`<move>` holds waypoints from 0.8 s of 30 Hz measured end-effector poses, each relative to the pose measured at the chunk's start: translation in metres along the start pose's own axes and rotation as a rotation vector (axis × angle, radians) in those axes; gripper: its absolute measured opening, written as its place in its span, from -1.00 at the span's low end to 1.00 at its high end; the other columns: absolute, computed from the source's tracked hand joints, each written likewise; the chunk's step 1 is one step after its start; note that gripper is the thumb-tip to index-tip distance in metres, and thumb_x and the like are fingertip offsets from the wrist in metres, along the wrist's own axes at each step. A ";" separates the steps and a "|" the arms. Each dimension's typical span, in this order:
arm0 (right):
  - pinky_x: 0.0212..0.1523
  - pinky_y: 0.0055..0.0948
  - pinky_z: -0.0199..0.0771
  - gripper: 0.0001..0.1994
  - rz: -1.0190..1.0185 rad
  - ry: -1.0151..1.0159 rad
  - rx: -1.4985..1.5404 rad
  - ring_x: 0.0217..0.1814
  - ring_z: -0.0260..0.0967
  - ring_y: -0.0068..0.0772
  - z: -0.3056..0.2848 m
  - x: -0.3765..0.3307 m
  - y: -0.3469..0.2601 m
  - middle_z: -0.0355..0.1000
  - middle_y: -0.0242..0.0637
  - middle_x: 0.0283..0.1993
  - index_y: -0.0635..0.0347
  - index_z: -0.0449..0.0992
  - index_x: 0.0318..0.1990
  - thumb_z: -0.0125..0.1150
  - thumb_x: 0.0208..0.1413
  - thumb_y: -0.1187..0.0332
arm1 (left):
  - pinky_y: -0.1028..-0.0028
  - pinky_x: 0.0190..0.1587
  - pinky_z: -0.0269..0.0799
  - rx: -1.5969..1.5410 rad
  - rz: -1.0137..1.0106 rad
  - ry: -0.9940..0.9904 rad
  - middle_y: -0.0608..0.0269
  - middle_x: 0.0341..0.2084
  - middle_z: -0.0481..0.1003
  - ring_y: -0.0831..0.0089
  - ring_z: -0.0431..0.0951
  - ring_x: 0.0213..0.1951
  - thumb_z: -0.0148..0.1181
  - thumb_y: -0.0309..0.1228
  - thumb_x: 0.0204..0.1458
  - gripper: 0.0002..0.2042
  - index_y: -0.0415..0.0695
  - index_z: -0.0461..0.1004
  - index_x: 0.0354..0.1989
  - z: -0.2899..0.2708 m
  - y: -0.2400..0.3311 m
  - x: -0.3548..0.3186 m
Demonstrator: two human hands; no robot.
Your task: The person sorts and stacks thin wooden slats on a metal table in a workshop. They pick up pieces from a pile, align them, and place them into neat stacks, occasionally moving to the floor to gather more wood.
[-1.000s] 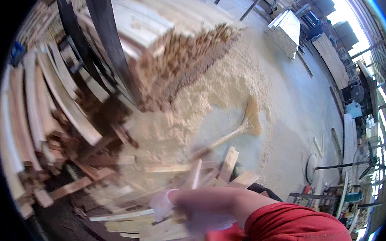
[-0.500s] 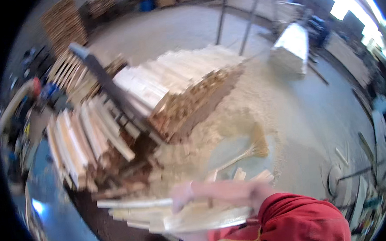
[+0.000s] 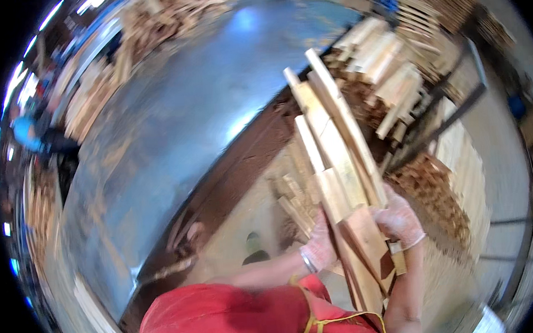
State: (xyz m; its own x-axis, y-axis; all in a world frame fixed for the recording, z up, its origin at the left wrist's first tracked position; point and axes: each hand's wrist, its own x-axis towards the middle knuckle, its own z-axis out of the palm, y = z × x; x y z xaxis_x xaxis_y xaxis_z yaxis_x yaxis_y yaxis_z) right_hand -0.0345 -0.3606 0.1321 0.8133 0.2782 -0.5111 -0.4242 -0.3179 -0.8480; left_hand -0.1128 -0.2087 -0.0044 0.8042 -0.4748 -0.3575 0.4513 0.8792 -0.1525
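Observation:
A bundle of pale wooden boards [image 3: 333, 156] of uneven lengths slants from near my body up and away. My left hand [image 3: 321, 245], in a light, stained work glove, grips the bundle's left side. On the right side my right hand [image 3: 399, 216], gloved the same way, is closed round the boards. A short, broad board [image 3: 367, 239] lies on top between my hands. Some of my fingers are hidden by the wood.
A large blue-grey metal table [image 3: 172, 123] stretches along the left. Stacked boards [image 3: 382, 55] and a dark metal frame [image 3: 440, 119] stand right of the bundle. A person in blue [image 3: 29, 133] is at the far left. Loose wood pieces [image 3: 296, 198] lie on the floor.
My view has swung left, bringing the metal table into the middle. The bundle, earlier lying across in front of me, now points away from me, and both hands show on it.

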 end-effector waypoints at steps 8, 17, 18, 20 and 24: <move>0.19 -0.08 0.53 -0.11 -0.342 -0.271 -0.950 0.14 0.57 0.18 0.188 0.061 -0.174 0.57 0.25 0.09 0.23 0.33 0.38 0.39 -0.09 -0.08 | -0.01 0.40 0.36 -0.017 0.623 -0.129 0.13 0.34 0.44 0.10 0.44 0.33 0.02 0.57 0.04 0.03 0.00 0.26 0.49 0.062 0.137 -0.120; 0.51 -0.24 0.24 -0.19 -0.826 -0.231 -0.691 0.53 0.28 0.03 0.431 0.193 -0.261 0.31 0.20 0.47 0.28 0.24 0.50 0.33 0.18 0.03 | -0.07 0.41 0.24 0.005 1.000 0.434 0.08 0.38 0.30 0.03 0.30 0.41 0.02 0.21 0.31 -0.30 -0.06 0.28 0.42 -0.006 0.419 -0.255; 0.54 -0.24 0.21 -0.20 -0.757 -0.223 -0.625 0.57 0.24 0.01 0.432 0.201 -0.262 0.28 0.18 0.50 0.28 0.23 0.51 0.31 0.21 0.06 | -0.11 0.49 0.10 0.026 1.005 0.569 0.09 0.50 0.19 0.01 0.21 0.47 0.02 0.13 0.35 -0.37 -0.07 0.29 0.39 -0.008 0.430 -0.270; 0.56 -0.23 0.18 -0.26 -0.721 -0.291 -0.830 0.57 0.24 -0.02 0.426 0.207 -0.240 0.28 0.13 0.51 0.33 0.24 0.50 0.30 0.25 0.15 | -0.14 0.53 -0.08 0.057 1.019 0.685 0.04 0.56 0.06 -0.04 0.04 0.54 0.07 0.05 0.36 -0.33 -0.16 0.18 0.47 -0.047 0.442 -0.303; 0.50 -0.15 0.30 -0.34 -0.576 -0.329 -1.163 0.48 0.34 0.04 0.383 0.199 -0.169 0.43 0.07 0.40 0.27 0.36 0.42 0.29 0.26 0.12 | 0.01 0.35 0.29 0.284 0.970 0.742 0.09 0.33 0.35 0.00 0.34 0.33 0.31 -0.05 0.26 -0.32 -0.17 0.29 0.43 -0.087 0.409 -0.347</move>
State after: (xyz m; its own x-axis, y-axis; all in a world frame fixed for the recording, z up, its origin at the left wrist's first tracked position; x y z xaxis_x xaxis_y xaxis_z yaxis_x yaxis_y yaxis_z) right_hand 0.0468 0.0955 0.1200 0.5570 0.7844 -0.2730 0.6618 -0.6178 -0.4247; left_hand -0.2413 0.3189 -0.0227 0.4814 0.5800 -0.6572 -0.0627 0.7707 0.6342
